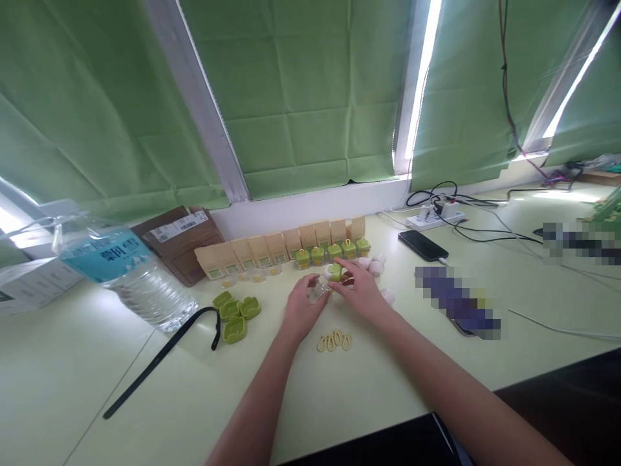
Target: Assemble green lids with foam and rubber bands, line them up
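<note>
My left hand is closed round a small clear jar on the pale table. My right hand pinches a green lid at the jar's top. Behind them stands a row of tan cards, with several green-capped jars in front of the right cards and small clear open jars in front of the left ones. Loose green lids lie to the left, yellow loops lie in front of my hands, and white round pieces sit at the right.
A large water bottle lies at the left beside a black strap. Brown parcels rest by the wall. A phone, a power strip and cables are at the right. The table's dark front edge runs lower right.
</note>
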`<state>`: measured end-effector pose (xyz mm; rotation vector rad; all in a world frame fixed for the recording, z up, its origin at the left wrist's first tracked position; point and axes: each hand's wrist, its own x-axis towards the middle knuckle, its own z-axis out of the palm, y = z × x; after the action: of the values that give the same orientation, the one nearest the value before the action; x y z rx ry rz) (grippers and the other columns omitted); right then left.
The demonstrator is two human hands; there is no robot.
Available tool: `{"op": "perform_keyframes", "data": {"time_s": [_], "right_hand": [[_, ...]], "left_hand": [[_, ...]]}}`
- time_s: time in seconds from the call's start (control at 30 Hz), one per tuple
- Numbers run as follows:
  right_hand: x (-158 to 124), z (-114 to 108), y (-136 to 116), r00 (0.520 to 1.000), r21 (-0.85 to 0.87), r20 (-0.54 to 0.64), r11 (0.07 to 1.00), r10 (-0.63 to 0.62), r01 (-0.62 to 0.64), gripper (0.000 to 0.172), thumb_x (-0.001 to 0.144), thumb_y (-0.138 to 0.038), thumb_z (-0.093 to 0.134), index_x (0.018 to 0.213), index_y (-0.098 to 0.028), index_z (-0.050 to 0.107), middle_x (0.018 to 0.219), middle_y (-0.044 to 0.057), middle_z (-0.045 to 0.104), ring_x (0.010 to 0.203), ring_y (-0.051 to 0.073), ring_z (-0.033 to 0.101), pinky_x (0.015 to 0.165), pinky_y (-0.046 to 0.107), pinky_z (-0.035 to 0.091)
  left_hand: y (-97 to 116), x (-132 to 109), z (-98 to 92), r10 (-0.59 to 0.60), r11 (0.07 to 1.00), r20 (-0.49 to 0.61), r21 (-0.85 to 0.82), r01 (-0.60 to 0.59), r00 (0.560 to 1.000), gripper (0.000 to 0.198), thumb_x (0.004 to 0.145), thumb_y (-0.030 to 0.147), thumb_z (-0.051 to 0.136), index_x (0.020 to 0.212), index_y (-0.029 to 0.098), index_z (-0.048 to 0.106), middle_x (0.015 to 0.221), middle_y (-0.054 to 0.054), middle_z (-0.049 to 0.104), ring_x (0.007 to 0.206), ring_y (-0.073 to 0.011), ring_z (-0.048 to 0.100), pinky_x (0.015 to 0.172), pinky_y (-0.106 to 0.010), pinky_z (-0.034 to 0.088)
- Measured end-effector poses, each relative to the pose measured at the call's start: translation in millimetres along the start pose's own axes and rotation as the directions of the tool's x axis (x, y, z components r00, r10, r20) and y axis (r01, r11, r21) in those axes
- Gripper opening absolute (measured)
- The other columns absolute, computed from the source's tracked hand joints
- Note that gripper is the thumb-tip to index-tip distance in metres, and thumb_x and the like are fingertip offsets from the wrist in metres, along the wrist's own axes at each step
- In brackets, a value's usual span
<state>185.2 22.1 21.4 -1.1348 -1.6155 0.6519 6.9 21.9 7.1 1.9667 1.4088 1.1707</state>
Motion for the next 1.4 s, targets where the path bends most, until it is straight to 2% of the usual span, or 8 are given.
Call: {"op": "perform_keyframes", "data": {"time_s": [0.3, 0.53, 0.77, 1.0, 1.13, 1.4], "right_hand": [[-1.9, -1.1, -1.3, 0.999, -0.025, 0.007, 0.999, -0.046, 0.047, 0.052, 0.084, -0.042, 0.069, 0.133, -0.026, 0.056, 0.121, 0.008, 0.063, 0.087, 0.019, 0.062, 0.076, 0.036, 0.056], [-1.4, -1.0, -2.4, 0.997, -0.065, 0.009, 0.995, -0.076, 0.076, 0.044, 0.088, -0.047, 0.063, 0.126, -0.024, 0.061, 0.118, 0.008, 0.065, 0.086, 0.02, 0.062, 0.077, 0.037, 0.053], [-2.8, -1.9, -7.0, 0.999, -0.028, 0.022, 0.999, -0.043, 0.044, 0.044, 0.091, -0.049, 0.057, 0.126, -0.023, 0.059, 0.116, 0.008, 0.066, 0.088, 0.02, 0.063, 0.07, 0.032, 0.053], [-3.7, -2.8, -10.9, 0.997, -0.012, 0.057, 0.999, -0.045, 0.046, 0.044, 0.091, -0.05, 0.056, 0.126, -0.024, 0.059, 0.106, 0.007, 0.068, 0.086, 0.019, 0.063, 0.071, 0.031, 0.052], [-3.7, -2.8, -10.7, 0.998, 0.016, 0.057, 0.999, -0.039, 0.038, 0.043, 0.092, -0.049, 0.055, 0.126, -0.023, 0.059, 0.106, 0.007, 0.068, 0.085, 0.018, 0.063, 0.072, 0.031, 0.052], [-4.2, -2.2, -10.0, 0.998, 0.058, 0.058, 0.998, -0.032, 0.029, 0.041, 0.093, -0.048, 0.054, 0.126, -0.023, 0.057, 0.108, 0.006, 0.068, 0.087, 0.018, 0.064, 0.076, 0.032, 0.053]], "left_hand": [[2.8, -0.7, -1.8, -0.002, 0.998, -0.006, -0.067, 0.001, 1.0, 0.048, 0.082, 0.037, 0.066, 0.128, 0.025, 0.057, 0.118, -0.007, 0.068, 0.111, -0.0207, 0.062, 0.091, -0.035, 0.049], [3.7, -0.8, -3.0, 0.01, 0.997, -0.039, -0.077, -0.013, 0.999, 0.049, 0.085, 0.04, 0.064, 0.129, 0.022, 0.059, 0.114, -0.009, 0.069, 0.101, -0.0199, 0.064, 0.088, -0.035, 0.05], [10.2, -1.2, -7.0, -0.063, 0.979, 0.019, -0.191, 0.066, 0.998, 0.05, 0.086, 0.047, 0.061, 0.128, 0.019, 0.06, 0.105, -0.007, 0.069, 0.09, -0.017, 0.064, 0.082, -0.03, 0.051], [7.8, -0.7, -8.1, -0.087, 0.929, 0.075, -0.353, 0.108, 0.993, 0.05, 0.086, 0.05, 0.061, 0.124, 0.018, 0.062, 0.096, -0.006, 0.069, 0.082, -0.016, 0.063, 0.075, -0.027, 0.05], [8.5, -0.2, -8.7, -0.115, 0.91, 0.095, -0.39, 0.143, 0.989, 0.051, 0.083, 0.051, 0.063, 0.122, 0.018, 0.064, 0.095, -0.006, 0.07, 0.082, -0.0165, 0.064, 0.07, -0.025, 0.049], [11.4, -0.6, -9.7, -0.124, 0.901, 0.098, -0.406, 0.154, 0.987, 0.05, 0.083, 0.05, 0.064, 0.122, 0.018, 0.063, 0.092, -0.005, 0.066, 0.08, -0.0149, 0.061, 0.069, -0.024, 0.049]]}}
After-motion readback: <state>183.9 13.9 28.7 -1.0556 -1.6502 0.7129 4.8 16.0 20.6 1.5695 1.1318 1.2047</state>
